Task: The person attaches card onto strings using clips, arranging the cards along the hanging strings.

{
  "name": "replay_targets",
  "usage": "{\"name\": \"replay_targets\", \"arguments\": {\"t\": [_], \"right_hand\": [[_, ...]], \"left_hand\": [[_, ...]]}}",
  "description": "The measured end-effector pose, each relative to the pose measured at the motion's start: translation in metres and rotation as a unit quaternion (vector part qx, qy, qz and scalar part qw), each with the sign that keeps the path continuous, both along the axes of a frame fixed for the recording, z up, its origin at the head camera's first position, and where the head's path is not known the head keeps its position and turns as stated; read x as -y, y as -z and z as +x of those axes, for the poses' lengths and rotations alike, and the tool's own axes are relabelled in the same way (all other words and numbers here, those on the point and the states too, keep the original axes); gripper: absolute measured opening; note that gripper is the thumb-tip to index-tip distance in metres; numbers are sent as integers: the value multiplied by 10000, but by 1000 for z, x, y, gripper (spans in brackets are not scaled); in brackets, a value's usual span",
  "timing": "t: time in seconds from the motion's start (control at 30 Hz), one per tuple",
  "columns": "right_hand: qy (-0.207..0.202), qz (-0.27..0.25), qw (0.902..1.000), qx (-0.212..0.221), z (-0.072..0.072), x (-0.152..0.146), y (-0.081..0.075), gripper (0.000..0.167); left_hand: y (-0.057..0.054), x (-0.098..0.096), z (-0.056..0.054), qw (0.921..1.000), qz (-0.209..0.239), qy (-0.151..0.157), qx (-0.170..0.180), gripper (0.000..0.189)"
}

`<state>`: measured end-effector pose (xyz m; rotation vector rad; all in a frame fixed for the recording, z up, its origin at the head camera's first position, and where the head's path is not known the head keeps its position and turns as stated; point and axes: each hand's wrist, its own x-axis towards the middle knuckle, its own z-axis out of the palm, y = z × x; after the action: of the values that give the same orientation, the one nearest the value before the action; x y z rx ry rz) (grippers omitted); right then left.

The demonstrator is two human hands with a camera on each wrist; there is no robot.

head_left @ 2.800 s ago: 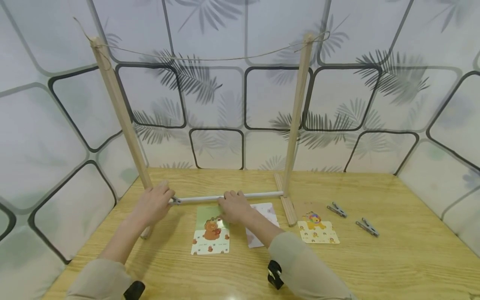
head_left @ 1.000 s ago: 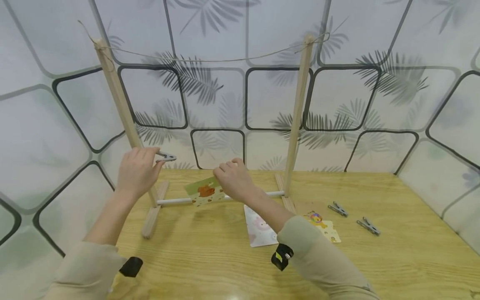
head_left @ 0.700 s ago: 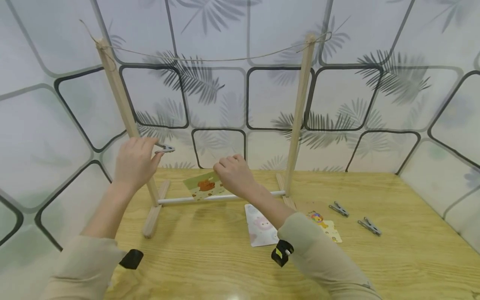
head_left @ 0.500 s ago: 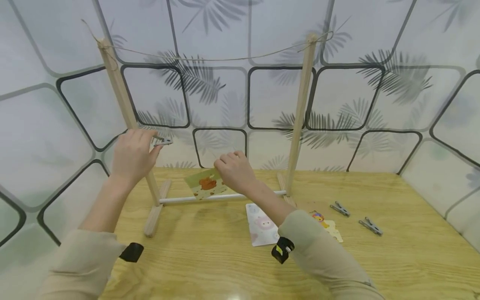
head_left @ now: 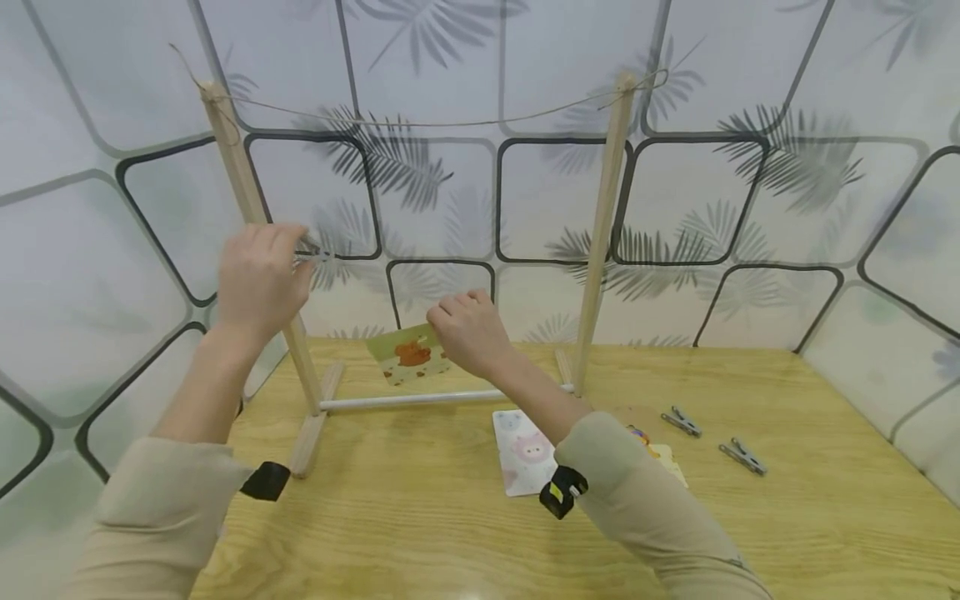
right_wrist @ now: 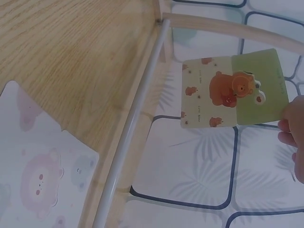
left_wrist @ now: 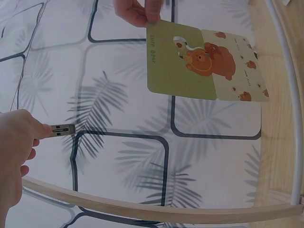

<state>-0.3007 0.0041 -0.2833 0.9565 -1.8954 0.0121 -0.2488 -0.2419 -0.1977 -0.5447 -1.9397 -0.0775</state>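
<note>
My left hand (head_left: 261, 279) pinches a grey clothespin (head_left: 315, 252) beside the left wooden post (head_left: 238, 171). The clothespin's tip points to the right in the head view; the left wrist view shows the clothespin (left_wrist: 62, 129) between thumb and finger. With my right hand (head_left: 471, 333) I pinch a green and cream bear card (head_left: 408, 354) by its top corner, and it hangs in the air above the white bar (head_left: 420, 399). A brown bear is printed on the card (right_wrist: 232, 90). Above both hands a thin string (head_left: 450, 125) runs between the two posts, sagging slightly.
On the wooden table (head_left: 420, 517) lie a pink-and-white card (head_left: 521, 450) and a yellow card (head_left: 667, 462), partly hidden by my right arm. Two grey clothespins, one nearer (head_left: 742, 457) and one farther (head_left: 681, 422), lie at the right. The right post (head_left: 606, 225) stands behind my right arm.
The left hand has lifted the clothespin from near the bar up beside the left post. The right hand has picked the bear card up off the table and raised it.
</note>
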Motion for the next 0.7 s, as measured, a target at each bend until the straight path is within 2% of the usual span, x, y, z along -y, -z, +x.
{"name": "replay_targets", "arguments": {"t": [0.37, 0.5, 0.7], "right_hand": [[69, -328, 9974, -633, -5, 4, -23, 25], [73, -361, 9966, -740, -7, 8, -36, 25], [132, -314, 9968, -719, -9, 11, -48, 24]], "left_hand": [[-29, -3, 5, 9989, 185, -379, -221, 28], [-38, -2, 6, 9980, 303, -440, -326, 27], [-49, -2, 7, 9975, 289, -586, -284, 27]]}}
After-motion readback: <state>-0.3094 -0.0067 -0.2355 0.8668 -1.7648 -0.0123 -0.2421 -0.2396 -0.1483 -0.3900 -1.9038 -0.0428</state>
